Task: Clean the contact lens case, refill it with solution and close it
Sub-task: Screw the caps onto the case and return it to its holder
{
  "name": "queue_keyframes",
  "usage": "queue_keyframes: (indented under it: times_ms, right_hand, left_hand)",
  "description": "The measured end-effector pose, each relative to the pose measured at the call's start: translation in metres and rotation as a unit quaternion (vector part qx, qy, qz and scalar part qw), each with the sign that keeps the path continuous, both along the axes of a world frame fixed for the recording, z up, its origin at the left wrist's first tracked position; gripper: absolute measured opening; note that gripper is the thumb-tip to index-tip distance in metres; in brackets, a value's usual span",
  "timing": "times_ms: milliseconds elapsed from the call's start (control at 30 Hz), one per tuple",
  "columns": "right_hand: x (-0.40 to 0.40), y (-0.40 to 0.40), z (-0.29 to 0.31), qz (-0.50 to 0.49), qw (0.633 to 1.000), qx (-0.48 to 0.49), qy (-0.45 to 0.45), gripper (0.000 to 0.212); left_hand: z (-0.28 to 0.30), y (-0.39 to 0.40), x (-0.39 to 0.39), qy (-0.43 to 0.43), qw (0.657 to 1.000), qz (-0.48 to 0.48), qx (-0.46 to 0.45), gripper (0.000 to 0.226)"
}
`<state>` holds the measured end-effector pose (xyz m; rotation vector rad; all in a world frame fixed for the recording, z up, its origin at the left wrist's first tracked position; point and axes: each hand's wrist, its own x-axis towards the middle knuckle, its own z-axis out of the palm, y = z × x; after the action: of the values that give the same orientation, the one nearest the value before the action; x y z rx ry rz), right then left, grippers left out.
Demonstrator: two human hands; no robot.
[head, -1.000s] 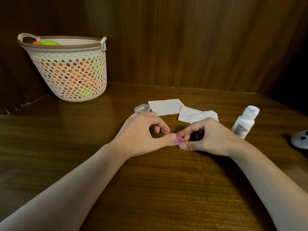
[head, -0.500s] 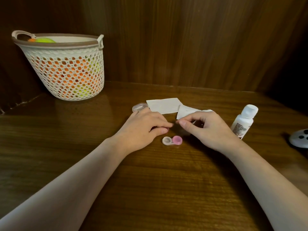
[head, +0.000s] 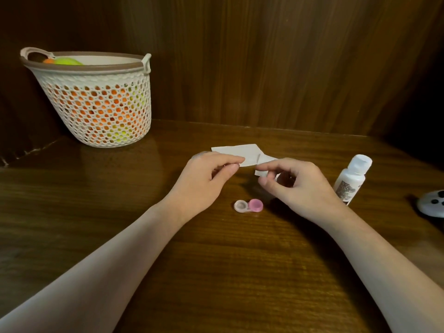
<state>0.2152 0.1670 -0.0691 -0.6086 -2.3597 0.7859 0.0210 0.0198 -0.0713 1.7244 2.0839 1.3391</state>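
The contact lens case (head: 248, 206) lies flat on the table (head: 216, 272), just below and between the two sets of fingers, touched by neither; its left well shows pale and its right well carries a pink cap.

The left hand (head: 204, 179) hovers up and to the left of the case; its fingers (head: 230, 161) are curled forward, thumb tip close under the forefinger with only a narrow gap, and whether anything small sits in that gap cannot be told; the forefinger tip lies against the near edge of a flat white tissue (head: 240, 152).

The right hand (head: 305, 188) hovers up and to the right of the case; its fingers (head: 276, 168) are curled, forefinger and thumb pinching the corner of a second tissue (head: 262, 173), the remaining fingers folded loosely inward behind it; most of that tissue is hidden by the hand.

Just right of the right hand stands a white solution bottle (head: 353, 179), tilted, cap on; further right, at the frame's edge, rests part of a pale rounded device (head: 432, 204) with dark spots.

Well to the left of the left fingers, at the back of the table, sits a white mesh basket (head: 96, 111) with orange and yellow-green items showing through its holes; a dark wooden wall (head: 264, 63) rises behind everything.
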Motion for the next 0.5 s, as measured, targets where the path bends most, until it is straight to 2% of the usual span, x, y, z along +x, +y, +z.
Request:
queue_keyframes:
  times_ms: [133,200,333,500]
  right_hand:
    - [0.001,-0.009,0.004,0.024,0.997,0.003,0.074,0.048]
    - [0.000,-0.013,0.006,0.035,0.996,0.013,0.081,0.052]
    - [-0.002,-0.019,0.010,0.063,0.992,0.032,0.103,0.044]
    - [-0.006,-0.022,0.010,0.094,0.988,0.048,0.109,0.035]
  left_hand:
    - [0.004,-0.003,0.004,-0.160,0.986,-0.043,0.035,0.024]
    - [0.005,-0.005,0.005,-0.219,0.972,-0.072,0.039,0.028]
    - [0.004,-0.006,0.007,-0.238,0.965,-0.106,0.027,0.046]
    - [0.003,-0.008,0.008,-0.268,0.954,-0.130,0.022,0.049]
